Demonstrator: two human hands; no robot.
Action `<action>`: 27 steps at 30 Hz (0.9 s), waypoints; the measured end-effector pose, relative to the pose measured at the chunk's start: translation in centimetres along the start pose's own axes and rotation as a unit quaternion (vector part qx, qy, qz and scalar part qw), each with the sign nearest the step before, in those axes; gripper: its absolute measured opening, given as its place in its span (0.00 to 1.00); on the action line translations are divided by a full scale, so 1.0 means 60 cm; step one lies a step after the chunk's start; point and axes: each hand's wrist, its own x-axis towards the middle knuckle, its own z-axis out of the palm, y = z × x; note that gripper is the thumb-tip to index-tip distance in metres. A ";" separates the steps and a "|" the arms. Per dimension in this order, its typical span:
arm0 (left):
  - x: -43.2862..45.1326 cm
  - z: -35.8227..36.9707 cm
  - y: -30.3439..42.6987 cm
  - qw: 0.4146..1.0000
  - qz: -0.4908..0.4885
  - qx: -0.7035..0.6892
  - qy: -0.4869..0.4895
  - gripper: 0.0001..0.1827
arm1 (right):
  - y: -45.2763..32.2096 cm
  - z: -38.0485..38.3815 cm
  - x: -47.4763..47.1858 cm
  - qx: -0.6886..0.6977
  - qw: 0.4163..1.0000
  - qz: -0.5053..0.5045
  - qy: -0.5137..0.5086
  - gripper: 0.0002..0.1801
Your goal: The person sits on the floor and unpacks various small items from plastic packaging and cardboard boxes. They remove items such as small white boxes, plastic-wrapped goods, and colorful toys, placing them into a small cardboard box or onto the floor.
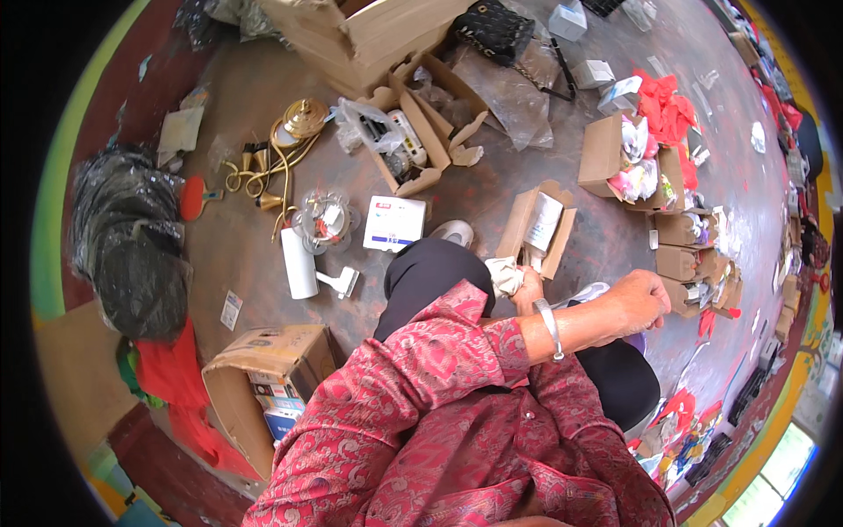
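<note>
My left arm, with a silver bangle (548,329) on the wrist, crosses over to the right. My left hand (642,302) hangs there with curled fingers; whether it holds anything is hidden. Beneath that forearm, my right hand (529,290) grips a crumpled off-white cloth (504,275) beside my knee. Just beyond it, an open narrow cardboard box (510,227) stands between my feet, with a white printed packet (545,221) inside. Left of my shoe lies a white printed carton (394,224). Farther left are a white camera-like device (299,263) and a clear round plastic part (327,221).
Brass lamp parts (304,118) and a red table-tennis paddle (192,197) lie to the left. Ahead is an open box of electrical items (428,165); a black handbag (494,33) lies beyond. Several small boxes (678,263) stand right. A large carton (283,342) sits near my left side.
</note>
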 end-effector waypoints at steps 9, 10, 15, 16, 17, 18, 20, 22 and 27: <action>0.008 -0.002 0.000 0.999 -0.043 -0.017 -0.011 0.07 | -0.014 0.081 -0.018 -0.049 0.993 -0.102 -0.031 0.08; 0.008 -0.004 0.000 0.998 -0.054 -0.009 -0.010 0.07 | -0.012 0.083 -0.031 -0.083 0.985 -0.133 -0.077 0.12; 0.018 -0.007 -0.008 0.997 -0.076 0.003 -0.016 0.07 | -0.021 0.121 -0.027 -0.107 0.986 -0.057 -0.116 0.12; 0.018 -0.009 -0.010 0.997 -0.082 0.003 -0.013 0.07 | -0.020 0.129 -0.025 -0.093 0.986 -0.027 -0.134 0.11; 0.018 -0.012 -0.010 0.997 -0.082 0.003 -0.013 0.07 | -0.017 0.139 -0.021 -0.075 0.985 0.000 -0.157 0.10; 0.017 -0.012 -0.008 0.996 -0.083 0.003 -0.014 0.07 | -0.014 0.151 -0.013 -0.054 0.982 0.025 -0.181 0.09; 0.018 -0.011 -0.007 0.996 -0.088 0.007 -0.019 0.07 | -0.012 0.188 0.019 -0.015 0.973 0.057 -0.222 0.07; 0.021 -0.008 -0.005 0.995 -0.096 0.008 -0.023 0.07 | -0.008 0.239 0.062 0.013 0.969 0.059 -0.238 0.06; 0.028 -0.015 0.001 0.990 -0.134 0.039 -0.037 0.09 | 0.015 0.333 0.066 -0.044 0.983 0.039 -0.172 0.23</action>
